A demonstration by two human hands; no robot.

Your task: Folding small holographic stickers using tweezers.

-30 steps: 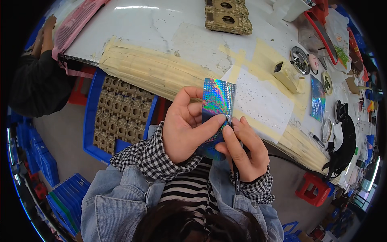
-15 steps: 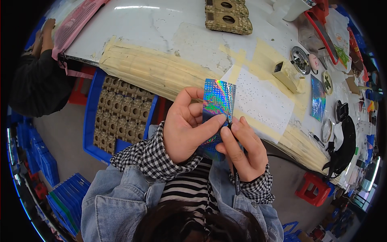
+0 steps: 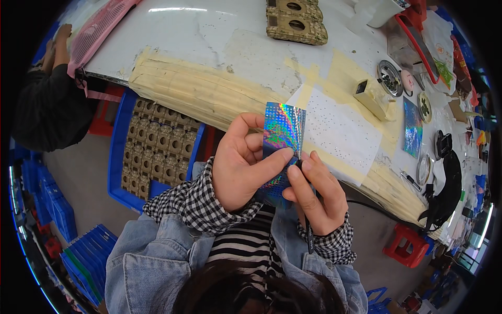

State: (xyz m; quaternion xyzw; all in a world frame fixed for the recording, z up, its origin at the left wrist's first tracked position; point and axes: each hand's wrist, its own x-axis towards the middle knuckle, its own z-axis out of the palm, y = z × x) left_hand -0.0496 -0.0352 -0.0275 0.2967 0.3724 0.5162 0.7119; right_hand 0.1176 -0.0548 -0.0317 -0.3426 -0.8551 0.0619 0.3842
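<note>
Between the thumb and fingers of my left hand [image 3: 235, 170], closed, is a shiny holographic sheet [image 3: 281, 125] patterned with rows of small marks. It stands tilted up in front of my chest, its lower part partly behind my thumb. My right hand [image 3: 320, 196] is closed on slim black tweezers [image 3: 309, 233], whose back end hangs below the palm. Their tips meet the sheet's right edge, close to my left thumb; whether anything tiny is between them is too small to tell. Just beyond lies a white paper [image 3: 342, 133] dotted with small dark specks, taped to the table.
Camouflage-patterned moulded parts [image 3: 297, 26] lie at the table's far side. More tan parts fill a blue crate [image 3: 116, 170] on the left. A cream block [image 3: 374, 99], a round metal dish [image 3: 389, 78] and another holographic sheet [image 3: 412, 128] lie to the right. Someone in dark sleeves [image 3: 52, 115] is at far left.
The back end of the tweezers has swung slightly to the right, and my right fingers have shifted a little. My left hand and the sheet stay almost in place.
</note>
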